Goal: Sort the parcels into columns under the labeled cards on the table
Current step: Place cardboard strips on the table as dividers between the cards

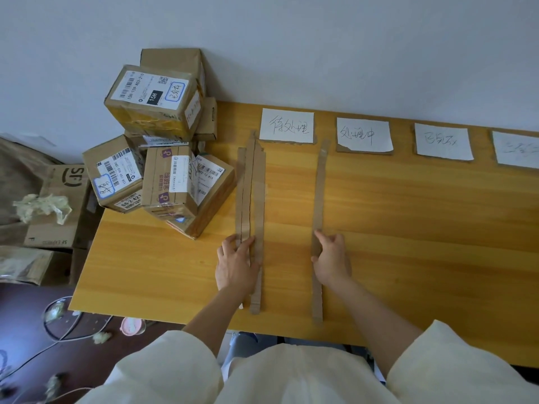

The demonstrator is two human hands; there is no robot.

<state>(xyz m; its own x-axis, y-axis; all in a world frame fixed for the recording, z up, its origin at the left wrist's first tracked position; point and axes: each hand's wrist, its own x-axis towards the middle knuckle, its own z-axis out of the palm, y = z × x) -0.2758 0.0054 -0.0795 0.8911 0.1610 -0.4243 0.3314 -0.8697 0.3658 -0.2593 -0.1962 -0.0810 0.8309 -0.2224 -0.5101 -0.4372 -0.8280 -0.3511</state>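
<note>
Cream sleeves (pixel 291 374) lead to both hands: left grip (pixel 236 262) flat on bundled strips (pixel 251 211), right grip (pixel 331 259) fingers straight on one strip (pixel 319 193), while parcels (pixel 157 153) beyond-left could topple if nudged.

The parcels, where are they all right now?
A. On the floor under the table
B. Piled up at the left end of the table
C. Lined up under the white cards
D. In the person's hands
B: the parcels sit in a heap at the left end of the table, none under the white cards, while the left hand and right hand rest on cardboard strips.
</note>
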